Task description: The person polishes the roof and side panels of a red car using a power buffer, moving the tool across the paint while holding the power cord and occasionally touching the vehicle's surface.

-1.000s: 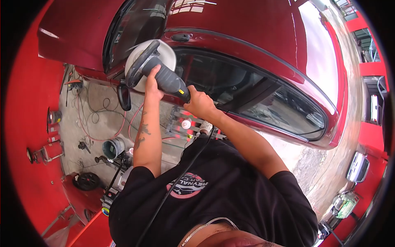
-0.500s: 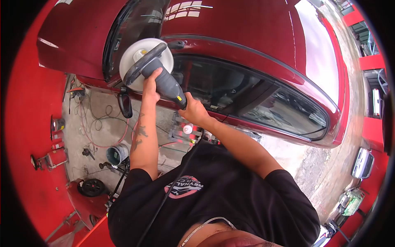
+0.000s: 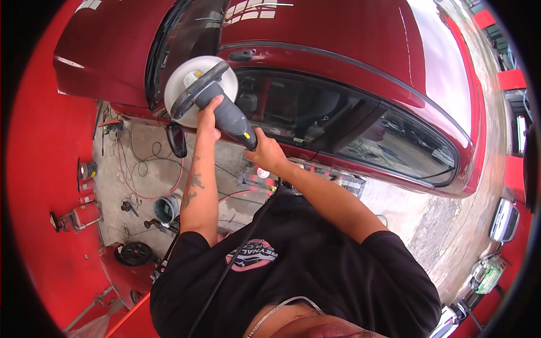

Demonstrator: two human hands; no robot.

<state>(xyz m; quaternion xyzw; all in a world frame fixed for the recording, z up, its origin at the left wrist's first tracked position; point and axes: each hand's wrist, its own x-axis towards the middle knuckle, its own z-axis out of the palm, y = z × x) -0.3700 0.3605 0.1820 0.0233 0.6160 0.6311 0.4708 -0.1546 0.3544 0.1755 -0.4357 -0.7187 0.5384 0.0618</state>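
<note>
Both of my hands are on a dark grey polisher [image 3: 230, 115] with a wide white pad [image 3: 181, 80]. My left hand [image 3: 209, 118] grips the body just behind the curved front handle, its thumb on top. The rear end is wrapped by my right hand [image 3: 267, 151], with the cord trailing down across my black shirt [image 3: 315, 248]. The pad overlaps the windshield pillar and front side window [image 3: 276, 107] of a dark red car [image 3: 321, 25]. Its contact side is hidden under the machine.
Below the polisher hangs the car's side mirror [image 3: 177, 140]. Hoses and cables [image 3: 134, 160] lie on the concrete floor beside a grey bucket [image 3: 165, 209]. A white-capped bottle [image 3: 262, 173] stands on a cart near my body. A red wall [image 3: 45, 169] runs along the left.
The car and surroundings have shifted slightly in view, the car's rear end a little to the right. Both hands keep their hold on the polisher, which stays almost in place.
</note>
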